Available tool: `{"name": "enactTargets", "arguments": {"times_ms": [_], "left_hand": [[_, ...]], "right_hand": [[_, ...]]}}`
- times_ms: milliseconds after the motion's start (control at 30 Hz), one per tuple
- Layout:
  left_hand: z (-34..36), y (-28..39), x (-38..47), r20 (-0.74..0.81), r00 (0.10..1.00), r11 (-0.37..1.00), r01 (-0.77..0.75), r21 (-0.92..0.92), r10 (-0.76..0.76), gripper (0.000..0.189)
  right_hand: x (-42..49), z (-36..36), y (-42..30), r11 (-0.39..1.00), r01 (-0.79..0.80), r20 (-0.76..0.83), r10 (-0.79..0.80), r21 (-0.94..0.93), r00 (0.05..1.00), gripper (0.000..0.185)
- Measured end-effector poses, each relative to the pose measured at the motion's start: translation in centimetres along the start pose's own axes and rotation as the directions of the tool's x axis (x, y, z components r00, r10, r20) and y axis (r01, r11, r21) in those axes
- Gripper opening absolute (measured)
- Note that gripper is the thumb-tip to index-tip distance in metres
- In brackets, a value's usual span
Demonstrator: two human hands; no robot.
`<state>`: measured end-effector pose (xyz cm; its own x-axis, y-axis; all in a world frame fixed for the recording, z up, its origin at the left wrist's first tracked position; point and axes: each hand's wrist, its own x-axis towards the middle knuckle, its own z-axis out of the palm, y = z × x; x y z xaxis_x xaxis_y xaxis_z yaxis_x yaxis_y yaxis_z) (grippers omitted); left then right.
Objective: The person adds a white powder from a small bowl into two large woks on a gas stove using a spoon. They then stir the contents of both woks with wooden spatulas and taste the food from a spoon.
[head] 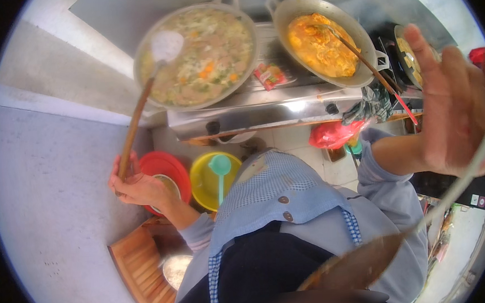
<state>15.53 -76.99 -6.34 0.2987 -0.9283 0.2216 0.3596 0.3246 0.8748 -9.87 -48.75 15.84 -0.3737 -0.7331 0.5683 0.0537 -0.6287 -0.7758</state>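
My left hand (140, 182) grips the wooden handle of a long spatula (138, 108). Its pale, shiny head is over a large wok (239, 91) of pale soup with vegetable pieces and orange bits. My right hand (452, 109) is raised at the right, blurred, with the thumb pointing up. Around the handle of a metal ladle (353, 265), its grip is partly cut off by the picture's rim. The ladle's bowl is close to the camera, low in the view. A second wok (299, 56) holds an orange stew, with a wooden-handled utensil (357, 53) resting in it.
Under both woks is a steel gas stove (265, 112) with a red food packet (270, 75) on top. A third pan (407, 58) stands farther right. Below are a red basin (176, 164), a yellow basin (199, 187) with a green dipper (220, 165), and a red plastic bag (335, 133).
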Motion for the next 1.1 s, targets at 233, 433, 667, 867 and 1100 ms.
{"name": "enactTargets", "arguments": {"times_ms": [233,433,667,867,1100], "left_hand": [[-0.4,-0.8,0.4,-0.006,0.998,0.995,0.068,-0.071,-0.069,0.032],[0.1,-2.2,1.1,0.110,0.982,0.936,0.178,-0.305,-0.151,0.039],[2.5,-1.3,0.4,0.194,0.958,0.956,-0.159,-0.245,0.210,0.036],[8.4,3.4,-12.3,0.608,0.780,0.849,0.215,-0.482,0.147,0.031],[14.2,8.0,-33.4,0.952,0.279,0.912,0.345,-0.223,0.127,0.046]], "right_hand": [[-8.5,-3.5,12.0,0.914,-0.369,-0.671,0.166,-0.171,0.722,0.026],[-18.7,-9.6,27.7,0.837,-0.521,-0.938,0.299,0.169,0.176,0.028],[-18.9,-11.7,31.7,0.811,-0.568,-0.903,0.342,0.143,0.260,0.043],[-36.3,-13.5,24.5,0.735,-0.629,-0.623,0.373,-0.255,0.688,0.047],[-69.7,-8.5,15.6,-0.052,-0.988,-0.493,0.862,0.143,-0.117,0.063]]}}
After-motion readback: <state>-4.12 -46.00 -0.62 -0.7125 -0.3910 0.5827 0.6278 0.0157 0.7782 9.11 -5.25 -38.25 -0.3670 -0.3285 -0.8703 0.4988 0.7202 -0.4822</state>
